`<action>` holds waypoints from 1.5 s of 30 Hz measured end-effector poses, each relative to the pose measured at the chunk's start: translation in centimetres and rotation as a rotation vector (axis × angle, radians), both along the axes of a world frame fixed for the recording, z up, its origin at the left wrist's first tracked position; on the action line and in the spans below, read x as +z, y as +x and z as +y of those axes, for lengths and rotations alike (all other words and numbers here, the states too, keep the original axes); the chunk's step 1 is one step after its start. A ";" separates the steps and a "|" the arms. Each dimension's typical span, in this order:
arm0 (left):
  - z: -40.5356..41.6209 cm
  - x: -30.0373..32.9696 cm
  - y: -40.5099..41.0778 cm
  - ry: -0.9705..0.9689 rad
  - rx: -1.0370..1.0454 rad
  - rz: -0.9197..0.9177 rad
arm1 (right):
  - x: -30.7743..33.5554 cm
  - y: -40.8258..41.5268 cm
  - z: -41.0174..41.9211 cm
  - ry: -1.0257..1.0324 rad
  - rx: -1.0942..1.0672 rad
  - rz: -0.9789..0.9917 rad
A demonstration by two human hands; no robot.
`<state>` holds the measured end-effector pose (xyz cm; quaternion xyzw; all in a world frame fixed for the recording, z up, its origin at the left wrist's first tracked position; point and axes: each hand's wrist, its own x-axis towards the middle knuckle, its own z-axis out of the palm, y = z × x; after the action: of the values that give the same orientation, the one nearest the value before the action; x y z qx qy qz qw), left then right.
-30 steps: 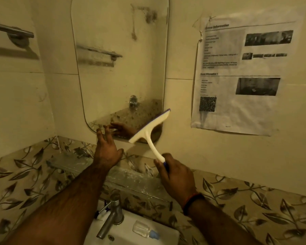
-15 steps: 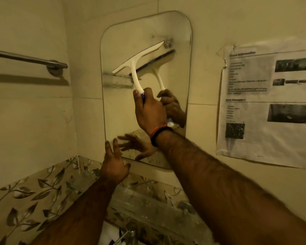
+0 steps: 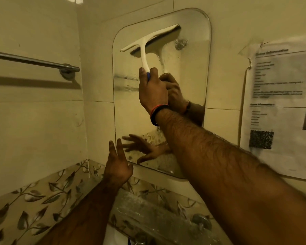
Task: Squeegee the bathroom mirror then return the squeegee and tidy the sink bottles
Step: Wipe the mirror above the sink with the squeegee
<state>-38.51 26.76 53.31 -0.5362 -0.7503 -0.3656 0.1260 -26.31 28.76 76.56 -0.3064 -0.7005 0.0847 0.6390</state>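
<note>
Head view: the right hand (image 3: 153,91) grips the white plastic squeegee (image 3: 149,41), its blade on the rounded wall mirror (image 3: 193,82) at upper centre. Left hand (image 3: 117,167), fingers spread and empty, hovers at the mirror's lower corner. A clean pass likely needs steady downward pressure, blade flat.

Mirror (image 3: 189,110) on wall, centre. Squeegee (image 3: 149,40) up in mirror's top half, blade tilted, right end higher, against glass; handle running down into right hand (image 3: 153,91), which grips it in front of mirror's middle. Left hand (image 3: 117,167) lower, at mirror's bottom-left corner, fingers spread, pointing up; contact w/ glass unclear. Towel bar (image 3: 34,61) on wall left of mirror, approx level w/ right hand. Paper sheet (image 3: 279,110) on wall right of mirror, just beside its edge. Shelf ledge (image 3: 148,209) below mirror, under both forearms. Sink edge (image 3: 111,236) at bottom, below ledge, betw. the arms.
</note>
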 end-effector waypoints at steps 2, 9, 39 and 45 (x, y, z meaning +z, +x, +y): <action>0.1 -0.3 -0.2 -0.002 0.010 0.002 | 0.4 -0.3 0.0 0.007 0.010 0.009; 0.5 -1.4 -1.2 0.006 0.016 -0.042 | 1.8 -1.0 0.4 -0.011 0.021 0.037; -0.8 -4.8 2.1 -0.100 0.030 -0.055 | -16.6 2.6 -1.3 -0.215 0.009 -0.232; -0.8 -6.2 3.3 -0.115 -0.001 -0.092 | -20.7 4.8 -2.1 -0.212 -0.019 -0.315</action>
<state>-35.21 25.97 47.12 -0.5257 -0.7747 -0.3463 0.0601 -21.55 26.70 55.84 -0.3879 -0.7760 0.1032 0.4865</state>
